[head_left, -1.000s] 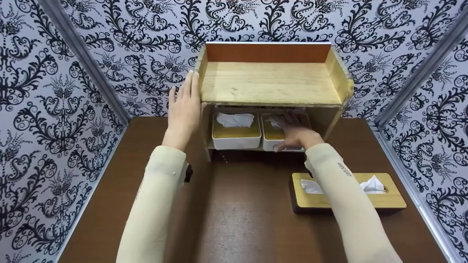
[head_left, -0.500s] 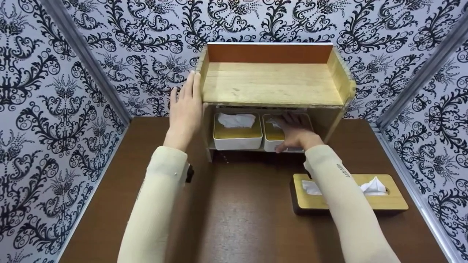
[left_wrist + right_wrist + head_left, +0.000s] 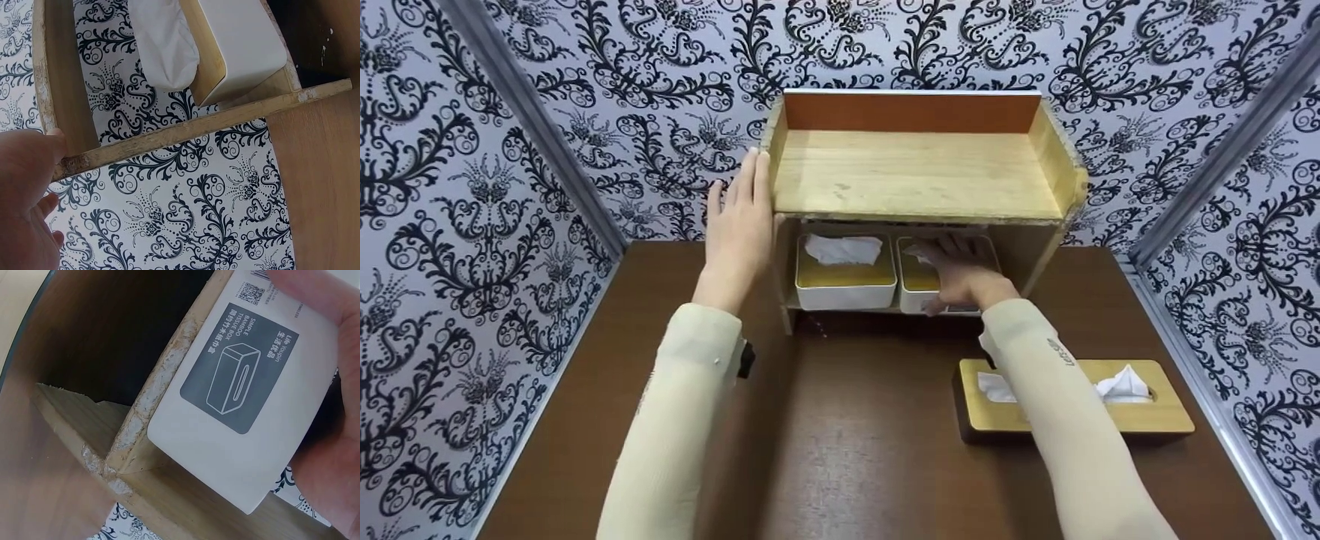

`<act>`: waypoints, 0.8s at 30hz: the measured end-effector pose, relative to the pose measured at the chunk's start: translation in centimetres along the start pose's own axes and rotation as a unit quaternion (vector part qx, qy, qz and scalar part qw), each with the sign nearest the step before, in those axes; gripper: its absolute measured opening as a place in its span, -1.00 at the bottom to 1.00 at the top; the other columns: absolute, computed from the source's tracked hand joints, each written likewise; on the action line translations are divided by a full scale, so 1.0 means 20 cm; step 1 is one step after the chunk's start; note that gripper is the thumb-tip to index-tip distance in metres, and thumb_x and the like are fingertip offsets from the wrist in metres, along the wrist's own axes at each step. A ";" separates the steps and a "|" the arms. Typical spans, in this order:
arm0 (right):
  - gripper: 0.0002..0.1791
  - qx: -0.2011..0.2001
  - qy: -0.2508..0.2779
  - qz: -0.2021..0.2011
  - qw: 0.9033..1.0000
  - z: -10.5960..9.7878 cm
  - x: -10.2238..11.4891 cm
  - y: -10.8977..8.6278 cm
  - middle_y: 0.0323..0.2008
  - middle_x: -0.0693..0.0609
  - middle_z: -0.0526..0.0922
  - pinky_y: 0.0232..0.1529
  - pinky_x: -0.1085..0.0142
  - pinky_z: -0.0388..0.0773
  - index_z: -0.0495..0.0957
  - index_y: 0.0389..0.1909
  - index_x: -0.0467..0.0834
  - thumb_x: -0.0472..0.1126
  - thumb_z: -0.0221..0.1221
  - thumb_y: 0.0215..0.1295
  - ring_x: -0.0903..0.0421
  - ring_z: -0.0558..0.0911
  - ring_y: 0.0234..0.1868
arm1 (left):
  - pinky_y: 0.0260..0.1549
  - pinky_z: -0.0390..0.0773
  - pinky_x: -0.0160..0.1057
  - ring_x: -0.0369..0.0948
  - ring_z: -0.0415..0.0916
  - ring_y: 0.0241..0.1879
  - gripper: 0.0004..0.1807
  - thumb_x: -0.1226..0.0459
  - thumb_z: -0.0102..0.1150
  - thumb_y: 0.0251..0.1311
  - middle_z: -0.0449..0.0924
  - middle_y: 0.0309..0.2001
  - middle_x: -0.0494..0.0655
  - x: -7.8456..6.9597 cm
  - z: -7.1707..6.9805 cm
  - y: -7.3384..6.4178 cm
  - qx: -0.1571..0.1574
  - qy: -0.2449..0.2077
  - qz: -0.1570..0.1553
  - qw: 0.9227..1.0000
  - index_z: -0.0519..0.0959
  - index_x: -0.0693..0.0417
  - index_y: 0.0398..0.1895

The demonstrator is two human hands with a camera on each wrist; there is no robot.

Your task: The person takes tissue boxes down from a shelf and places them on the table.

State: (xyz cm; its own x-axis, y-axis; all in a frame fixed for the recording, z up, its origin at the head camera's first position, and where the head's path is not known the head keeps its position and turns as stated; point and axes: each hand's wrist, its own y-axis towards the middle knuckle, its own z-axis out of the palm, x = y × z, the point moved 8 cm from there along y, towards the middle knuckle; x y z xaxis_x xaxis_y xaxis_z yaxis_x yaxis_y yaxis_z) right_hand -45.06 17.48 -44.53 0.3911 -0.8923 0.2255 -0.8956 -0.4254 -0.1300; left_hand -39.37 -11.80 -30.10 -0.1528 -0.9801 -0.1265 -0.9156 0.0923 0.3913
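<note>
Brown worktop (image 3: 847, 420) here, left hand (image 3: 740, 234) straight-fingered on the shelf (image 3: 915, 176), right hand (image 3: 962, 274) has its grip round a tissue box (image 3: 917, 282).

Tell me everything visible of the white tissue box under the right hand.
The white rectangular tissue box sits upright on the pale wooden shelf, right of a similar white box. Its flat, yellowish wood-look lid shows white tissue. The smooth front, perhaps plastic, bears a grey label with a box drawing and "SIMPLE BAMBOO TISSUE BOX". The right hand spans the lid, thumb on the front.
</note>
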 end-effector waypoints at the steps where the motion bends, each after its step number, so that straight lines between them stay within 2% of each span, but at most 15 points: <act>1: 0.28 0.002 0.002 -0.001 1.000 0.00 0.00 0.00 0.57 -0.01 -0.12 0.45 -0.32 -0.36 -0.05 0.49 0.39 0.10 0.54 -0.27 -0.14 -0.28 0.58 | 0.52 -0.10 0.11 -0.07 -0.02 0.53 -0.09 0.02 0.02 0.38 -0.31 0.60 -0.08 0.00 0.00 0.00 -0.001 0.001 0.001 1.000 -0.27 0.02 0.57; 7: 0.30 0.004 0.005 0.003 1.000 0.01 0.00 0.01 0.56 0.02 -0.06 0.47 -0.28 -0.36 -0.07 0.49 0.40 0.07 0.53 -0.28 -0.11 -0.29 0.58 | 0.52 -0.12 0.10 -0.07 -0.01 0.53 -0.08 0.00 0.01 0.38 -0.33 0.60 -0.08 0.00 0.00 0.00 0.003 0.005 -0.001 1.000 -0.29 0.00 0.58; 16: 0.31 0.009 0.027 -0.007 1.000 0.02 0.01 0.01 0.54 0.06 0.03 0.53 -0.15 -0.23 -0.07 0.50 0.41 -0.01 0.53 -0.29 -0.10 -0.30 0.58 | 0.53 -0.14 0.10 -0.08 -0.04 0.54 -0.08 0.00 0.00 0.38 -0.34 0.60 -0.09 0.00 0.00 0.00 0.006 0.000 -0.003 1.000 -0.30 -0.01 0.58; 20: 0.32 0.019 0.020 -0.004 1.000 0.02 0.00 0.00 0.55 0.08 0.00 0.51 -0.20 -0.28 -0.12 0.50 0.42 -0.01 0.53 -0.27 -0.11 -0.34 0.58 | 0.52 -0.13 0.11 -0.06 -0.02 0.53 -0.08 0.00 0.01 0.38 -0.33 0.60 -0.07 0.00 0.00 -0.01 0.007 0.004 0.000 1.000 -0.30 0.01 0.57; 24: 0.34 0.025 0.009 0.005 1.000 0.00 0.01 -0.01 0.54 0.16 0.07 0.50 -0.24 -0.29 -0.15 0.49 0.46 -0.01 0.52 -0.27 -0.09 -0.36 0.58 | 0.52 -0.11 0.11 -0.06 0.01 0.52 -0.08 0.01 0.01 0.38 -0.32 0.60 -0.07 -0.01 0.00 -0.01 0.004 0.014 0.000 1.000 -0.29 0.02 0.57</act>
State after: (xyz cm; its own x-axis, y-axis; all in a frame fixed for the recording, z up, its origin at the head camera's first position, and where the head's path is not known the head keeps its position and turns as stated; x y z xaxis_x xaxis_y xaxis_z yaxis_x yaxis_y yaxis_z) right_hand -44.88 17.42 -44.56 0.3785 -0.8936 0.2412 -0.8873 -0.4245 -0.1801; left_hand -39.21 -11.71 -30.10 -0.1427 -0.9847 -0.1005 -0.9188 0.0940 0.3833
